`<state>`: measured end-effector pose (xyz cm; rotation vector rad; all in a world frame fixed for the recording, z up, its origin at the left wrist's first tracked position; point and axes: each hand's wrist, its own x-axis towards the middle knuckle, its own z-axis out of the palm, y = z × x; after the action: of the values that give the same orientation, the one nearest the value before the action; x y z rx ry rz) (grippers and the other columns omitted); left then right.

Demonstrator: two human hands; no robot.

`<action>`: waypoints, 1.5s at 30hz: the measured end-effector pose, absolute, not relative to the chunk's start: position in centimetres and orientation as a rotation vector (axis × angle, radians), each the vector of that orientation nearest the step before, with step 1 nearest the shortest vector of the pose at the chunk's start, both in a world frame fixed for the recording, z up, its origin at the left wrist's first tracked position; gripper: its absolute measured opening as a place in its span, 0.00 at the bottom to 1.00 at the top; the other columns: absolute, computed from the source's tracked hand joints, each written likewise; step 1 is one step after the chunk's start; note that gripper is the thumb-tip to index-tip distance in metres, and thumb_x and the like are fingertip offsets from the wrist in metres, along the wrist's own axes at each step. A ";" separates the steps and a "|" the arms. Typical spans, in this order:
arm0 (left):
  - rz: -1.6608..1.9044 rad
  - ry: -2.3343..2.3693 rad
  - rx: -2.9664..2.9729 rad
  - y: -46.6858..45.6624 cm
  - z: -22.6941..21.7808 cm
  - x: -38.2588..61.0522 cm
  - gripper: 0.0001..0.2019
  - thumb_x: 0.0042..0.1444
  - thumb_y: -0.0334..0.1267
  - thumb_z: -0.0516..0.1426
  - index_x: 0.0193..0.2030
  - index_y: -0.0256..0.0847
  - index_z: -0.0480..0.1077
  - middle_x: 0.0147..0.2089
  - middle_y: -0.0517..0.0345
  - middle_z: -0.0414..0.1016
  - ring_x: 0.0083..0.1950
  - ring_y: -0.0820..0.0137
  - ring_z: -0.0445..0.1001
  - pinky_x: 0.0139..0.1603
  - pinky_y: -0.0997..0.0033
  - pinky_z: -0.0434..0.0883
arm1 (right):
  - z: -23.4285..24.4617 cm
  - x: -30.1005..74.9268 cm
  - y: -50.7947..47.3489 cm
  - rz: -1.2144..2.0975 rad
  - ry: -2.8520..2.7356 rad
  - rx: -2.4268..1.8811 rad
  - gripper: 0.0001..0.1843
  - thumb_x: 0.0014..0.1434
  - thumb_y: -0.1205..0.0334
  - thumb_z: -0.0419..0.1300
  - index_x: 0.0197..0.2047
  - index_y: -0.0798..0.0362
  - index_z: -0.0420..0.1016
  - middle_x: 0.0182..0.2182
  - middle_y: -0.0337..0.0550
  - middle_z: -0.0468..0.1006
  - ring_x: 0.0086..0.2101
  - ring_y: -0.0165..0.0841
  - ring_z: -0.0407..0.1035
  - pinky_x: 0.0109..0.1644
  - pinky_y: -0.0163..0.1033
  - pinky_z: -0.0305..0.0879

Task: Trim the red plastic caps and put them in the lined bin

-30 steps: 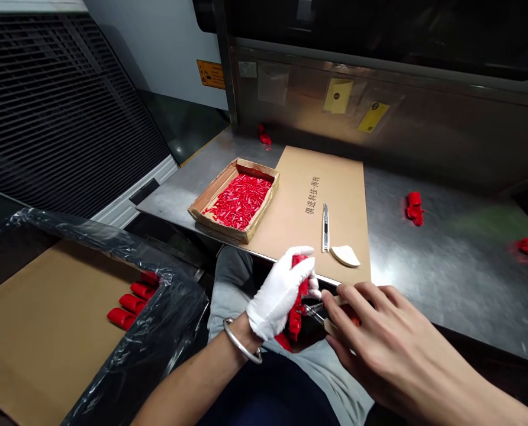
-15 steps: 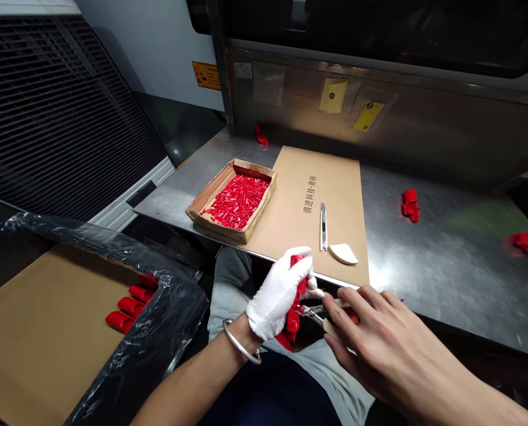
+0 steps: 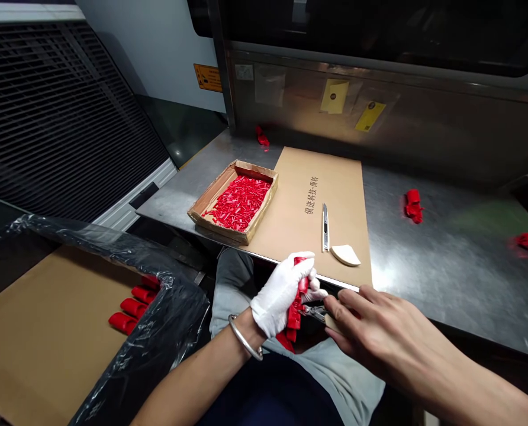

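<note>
My left hand [image 3: 280, 293], in a white glove, is closed around a red plastic part [image 3: 296, 307] held over my lap, just below the edge of the metal table [image 3: 441, 260]. A metal bangle sits on that wrist. My bare right hand [image 3: 379, 337] is wrapped round a small pair of cutters [image 3: 314, 312] whose metal jaws touch the red part's right side. Most of the cutters' handle is hidden under my fingers.
A shallow cardboard tray [image 3: 206, 204] of red plastic scraps sits on a brown cardboard sheet [image 3: 290, 219], with a utility knife [image 3: 325, 226] and a white wedge [image 3: 345, 255]. Loose red parts [image 3: 412, 205] lie on the table. Left, a plastic-lined box [image 3: 46, 331] holds several red parts [image 3: 133, 307].
Both hands have stayed together at the red part and shifted only slightly. The view has tipped a little.
</note>
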<state>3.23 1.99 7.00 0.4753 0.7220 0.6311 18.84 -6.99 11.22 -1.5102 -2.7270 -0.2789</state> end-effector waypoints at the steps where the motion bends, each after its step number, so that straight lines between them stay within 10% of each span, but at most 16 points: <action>1: 0.630 0.722 0.469 2.1 7.0 3.3 0.14 0.60 0.37 0.60 0.51 0.39 0.64 0.30 0.65 0.67 0.26 0.77 0.67 0.31 0.75 0.72 | 11.3 18.9 -6.9 -0.256 -2.728 -1.522 0.14 0.69 0.55 0.54 0.47 0.54 0.75 0.31 0.43 0.72 0.31 0.36 0.69 0.30 0.42 0.62; 45: 0.247 0.564 0.519 3.9 6.3 4.0 0.11 0.56 0.37 0.62 0.30 0.38 0.64 0.23 0.66 0.63 0.19 0.81 0.60 0.20 0.81 0.56 | 12.1 19.4 -6.6 -0.480 -2.846 -1.367 0.13 0.69 0.61 0.53 0.52 0.58 0.71 0.27 0.40 0.70 0.26 0.36 0.66 0.28 0.45 0.55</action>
<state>4.03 3.87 6.28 0.5190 0.5640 0.2466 19.37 -6.56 12.06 -1.3668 -2.8461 -0.4801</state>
